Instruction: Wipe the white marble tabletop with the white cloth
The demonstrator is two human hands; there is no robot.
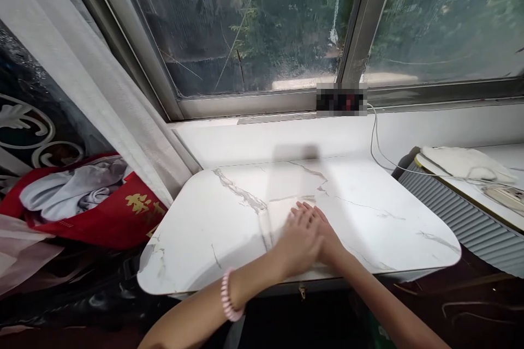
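White, thin and paper-like, the sheet (pixel 280 217) lies flat at the centre of your clock face, in the middle of the marble-patterned desk (pixel 184 240). Its far edge shows just past your fingertips toward twelve o'clock and its left side toward ten; your hands hide the rest, so you cannot tell its full outline. Judge it very light, soft and limp, easy to crease or tear, and likely to slide on so smooth a top. Its best places to take hold look to be the far edge and the uncovered corner at eleven o'clock, where a fingernail could get underneath.

Your left grip (pixel 301 242) is spread flat, palm down, lying across your right grip (pixel 327 237) and pinching nothing that shows. Your right is mostly covered; its visible fingers look straight, but you cannot tell whether it has hold of anything.

Count one sheet, one desk and two hands, with one pink bracelet (pixel 230 294) on your left wrist at eight o'clock. You have two window panes (pixel 254 27) toward twelve, one blurred-out object (pixel 341 100) on the sill at one, one white cable (pixel 373 133) beside it, one folded white cloth (pixel 462 162) between two and three, one red bag (pixel 110 226) at nine, and one pale curtain (pixel 94 76) at ten.
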